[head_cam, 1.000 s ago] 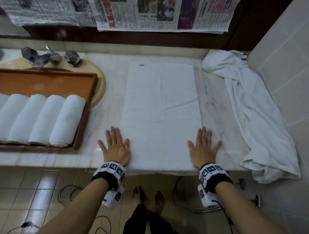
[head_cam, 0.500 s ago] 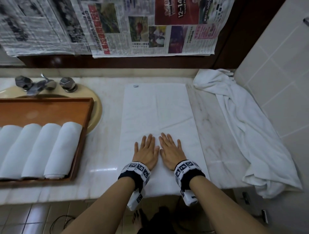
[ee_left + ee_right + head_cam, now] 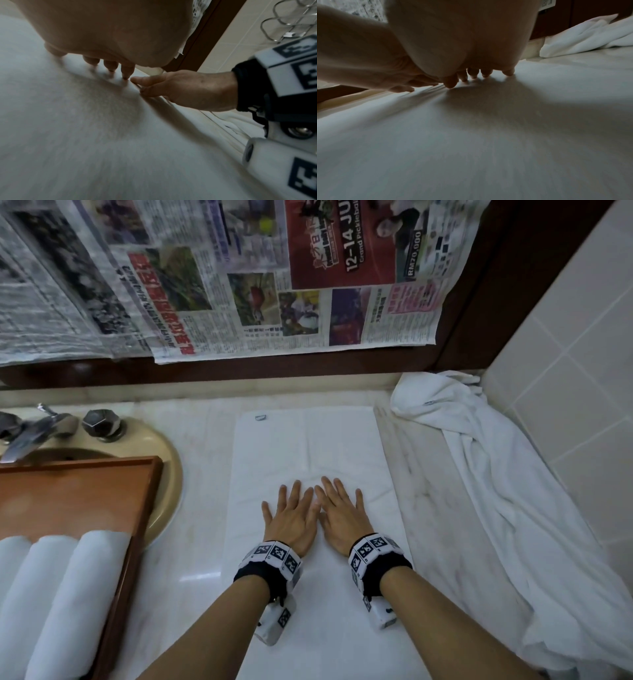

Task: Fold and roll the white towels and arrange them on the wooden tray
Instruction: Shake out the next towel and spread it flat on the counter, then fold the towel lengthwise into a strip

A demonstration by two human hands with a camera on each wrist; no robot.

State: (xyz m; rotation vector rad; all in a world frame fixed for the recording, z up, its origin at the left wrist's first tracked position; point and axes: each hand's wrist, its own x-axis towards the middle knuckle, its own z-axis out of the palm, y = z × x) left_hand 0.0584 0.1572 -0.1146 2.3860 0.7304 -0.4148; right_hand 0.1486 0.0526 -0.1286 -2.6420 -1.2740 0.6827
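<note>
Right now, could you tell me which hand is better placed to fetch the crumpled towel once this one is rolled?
Probably the right hand: both hands lie flat, side by side on the flat towel, and the crumpled towel lies to the right of it, nearer that hand than the left hand.

The rolled towels (image 3: 58, 604) on the wooden tray (image 3: 113, 587) run off the left and bottom edges of the head view, so their count cannot be told. The tap (image 3: 30, 429) is smeared and half out of frame. The small label (image 3: 260, 417) at the flat towel's (image 3: 305, 453) far corner is too small to read. Both palms press down, hiding the cloth beneath them. In both wrist views the towel surface is streaked with blur, and the left hand (image 3: 109, 33) and right hand (image 3: 464, 37) each block most of what lies ahead.
</note>
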